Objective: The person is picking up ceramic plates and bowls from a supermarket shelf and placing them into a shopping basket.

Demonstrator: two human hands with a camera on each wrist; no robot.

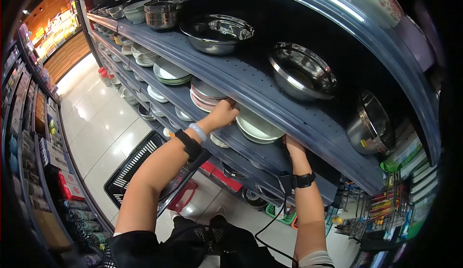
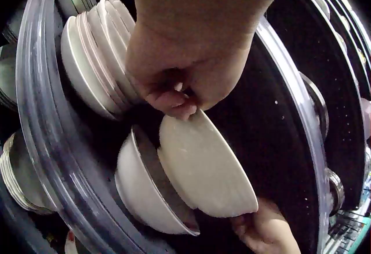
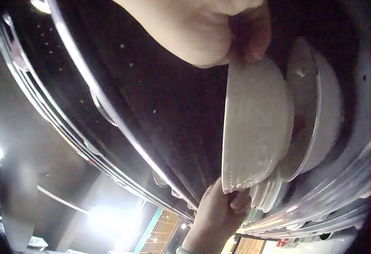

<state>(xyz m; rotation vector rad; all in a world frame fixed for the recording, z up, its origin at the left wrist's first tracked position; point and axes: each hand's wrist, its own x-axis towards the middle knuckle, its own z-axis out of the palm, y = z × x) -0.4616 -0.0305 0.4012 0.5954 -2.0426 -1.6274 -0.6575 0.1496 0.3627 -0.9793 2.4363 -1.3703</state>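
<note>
A white bowl (image 1: 260, 127) is held between both hands on the middle shelf level, under the shelf of metal basins. My left hand (image 1: 223, 115) pinches its rim on one side, the fingers curled in at the edge. On the opposite side my right hand (image 1: 295, 148) grips the rim, partly hidden by the shelf edge in the head view. In the left wrist view a second white bowl (image 2: 145, 187) sits just below the held bowl (image 2: 206, 164), with a gap between their rims. Beside my left hand stands a stack of pink-edged dishes (image 1: 202, 97).
Shiny metal basins (image 1: 301, 73) stand on the shelf above, whose clear-edged lip (image 1: 251, 105) runs close over both hands. More stacked plates (image 1: 169, 71) line the same level to the left. A black shopping basket (image 1: 128, 164) is below my left arm.
</note>
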